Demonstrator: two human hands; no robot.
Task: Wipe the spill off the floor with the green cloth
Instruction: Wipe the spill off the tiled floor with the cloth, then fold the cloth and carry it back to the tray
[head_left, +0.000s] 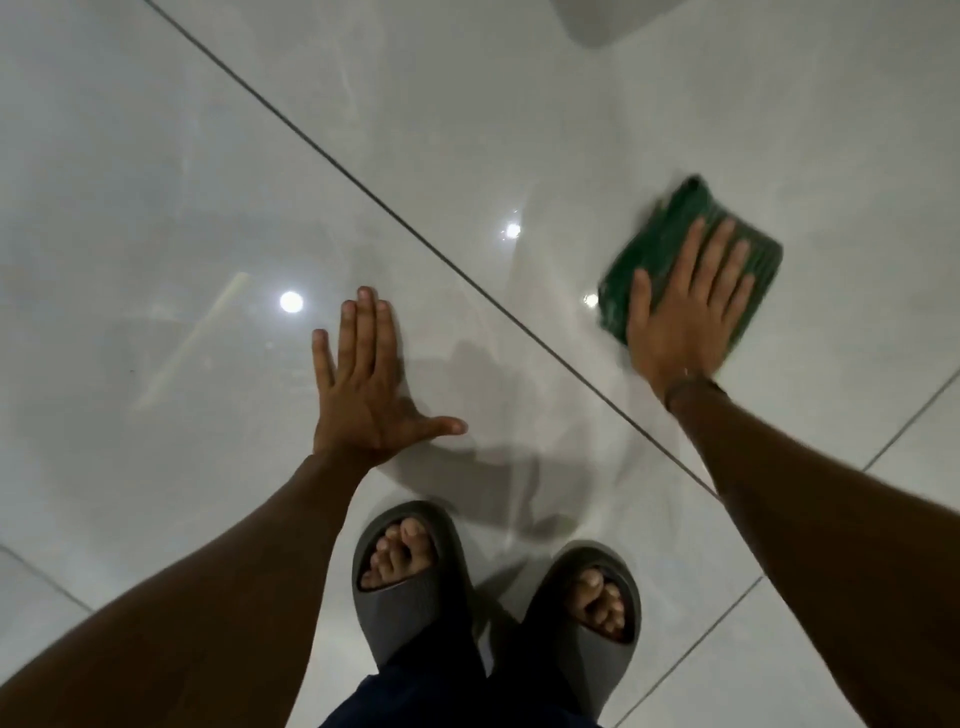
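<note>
A folded green cloth (670, 234) lies flat on the glossy pale floor tiles (156, 182) at the right. My right hand (685, 312) presses down on it with fingers spread flat, covering its near half; the cloth's edges look blurred. My left hand (363, 379) rests palm down on the bare tile left of centre, fingers apart, holding nothing. Faint wet streaks show on the tile (550, 291) between the two hands; no distinct puddle can be made out.
My two feet in dark grey slides (410, 582) (587, 613) stand at the bottom centre. A dark grout line (395, 218) runs diagonally across the floor. A white rounded object (608, 21) sits at the top edge. Ceiling lights reflect off the tiles.
</note>
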